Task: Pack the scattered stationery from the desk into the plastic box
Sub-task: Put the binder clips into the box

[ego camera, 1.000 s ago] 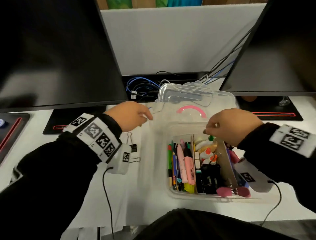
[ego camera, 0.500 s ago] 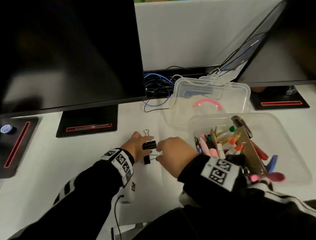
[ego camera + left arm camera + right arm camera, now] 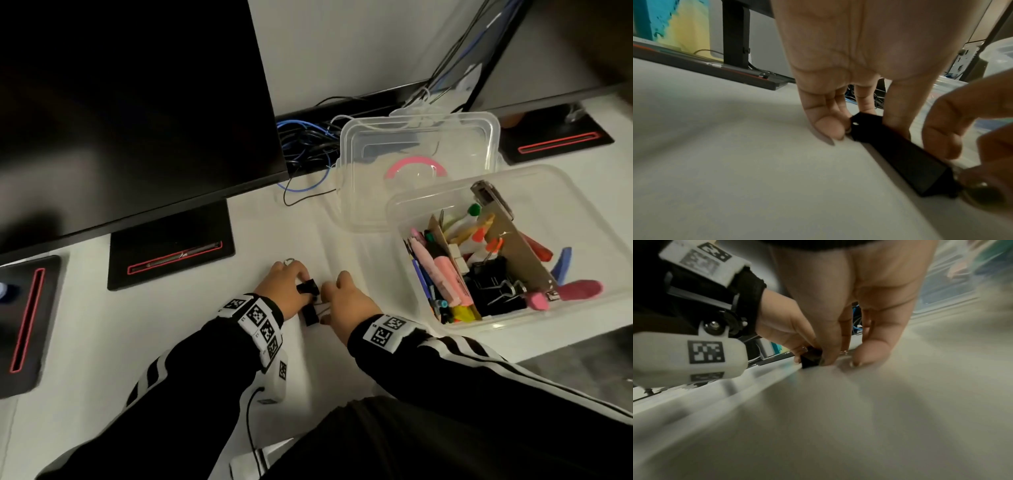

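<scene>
Hands meet on a white bench point(image 3: 171, 342), just left of a clear plastic box point(image 3: 582, 212). The left hand point(image 3: 286, 286) has its fingers curled down round the far black binder clip point(image 3: 309, 287), thumb on one side and fingertips on the other; its grip is narrow and closed on that clip, which sits on the bench. From the left wrist camera the same clip point(image 3: 865, 125) shows between the thumb and the fingers point(image 3: 826, 123). A second black binder clip point(image 3: 311, 315) lies just nearer the person, touching the bench. The right hand point(image 3: 346, 301) bends over this second clip, its fingers pinching at the wire handles point(image 3: 323, 308) in a narrow grip. From the right wrist camera the fingertips point(image 3: 828, 356) press against a dark clip body point(image 3: 809, 360), though blur hides the detail.

The plastic box stands open to the right of the hands, well apart from them. It holds pens and highlighters point(image 3: 442, 270) along its left side, a cardboard divider point(image 3: 513, 246), more black binder clips point(image 3: 493, 281) and pink erasers point(image 3: 579, 289). Beyond the box, touching its far edge, rests the clear lid point(image 3: 421, 147) with a pink curved handle point(image 3: 416, 164). Left of the box, at the back of the bench, stands a dark monitor point(image 3: 130, 102) on a black base point(image 3: 171, 246). Tangled blue and black cables point(image 3: 305, 144) lie behind the lid.
</scene>
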`<state>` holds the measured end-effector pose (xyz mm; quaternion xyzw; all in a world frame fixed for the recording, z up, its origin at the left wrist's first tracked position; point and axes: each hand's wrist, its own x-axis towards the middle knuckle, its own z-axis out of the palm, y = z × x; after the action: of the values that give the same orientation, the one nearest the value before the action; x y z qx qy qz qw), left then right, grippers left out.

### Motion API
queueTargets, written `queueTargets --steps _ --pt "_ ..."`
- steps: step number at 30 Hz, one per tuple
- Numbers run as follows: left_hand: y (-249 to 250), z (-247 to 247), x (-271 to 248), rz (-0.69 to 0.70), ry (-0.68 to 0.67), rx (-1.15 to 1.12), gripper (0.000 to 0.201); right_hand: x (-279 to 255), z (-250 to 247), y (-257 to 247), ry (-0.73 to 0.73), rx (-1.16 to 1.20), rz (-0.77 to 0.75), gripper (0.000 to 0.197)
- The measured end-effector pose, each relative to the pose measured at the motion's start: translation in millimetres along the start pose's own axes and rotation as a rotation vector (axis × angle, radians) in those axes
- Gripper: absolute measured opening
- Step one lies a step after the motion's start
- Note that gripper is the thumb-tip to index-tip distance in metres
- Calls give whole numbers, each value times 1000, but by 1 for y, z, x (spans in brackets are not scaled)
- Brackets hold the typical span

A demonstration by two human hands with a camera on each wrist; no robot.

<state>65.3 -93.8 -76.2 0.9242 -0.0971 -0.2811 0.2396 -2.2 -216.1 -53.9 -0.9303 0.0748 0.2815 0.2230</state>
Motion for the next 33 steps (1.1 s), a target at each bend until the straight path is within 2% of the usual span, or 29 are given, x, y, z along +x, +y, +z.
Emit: queueTargets --steps 4,7,11,15,18,21,25,27,30,33 --pt "-2 -3 2 -15 -71 -29 27 3 7 8 -23 -32 -13 29" --pt "-1 -8 1 -30 -91 -134 28 1 10 13 -35 -65 -23 26" --pt "-1 -12 -4 -29 -53 -244 27 -1 16 19 -77 -104 -15 25" --pt "2 -15 -9 -97 13 -276 26 -11 14 22 -166 -81 -30 27" --pt "9 -17 -13 -132 87 -361 26 -33 -1 21 -199 -37 -127 26" --pt "17 -18 -18 -138 176 -468 23 -56 -21 14 -202 -116 -269 28" --pt "26 -16 -27 -122 237 -454 18 -80 -44 4 -188 -195 -452 37" --pt "34 -17 -32 -111 288 -457 20 -90 -57 5 -180 -229 -538 29" --pt "51 -23 -40 -73 380 -480 20 -100 -81 12 -119 -271 -613 7" --pt "74 -29 -51 0 550 -483 24 -111 -113 29 -26 -234 -624 26"
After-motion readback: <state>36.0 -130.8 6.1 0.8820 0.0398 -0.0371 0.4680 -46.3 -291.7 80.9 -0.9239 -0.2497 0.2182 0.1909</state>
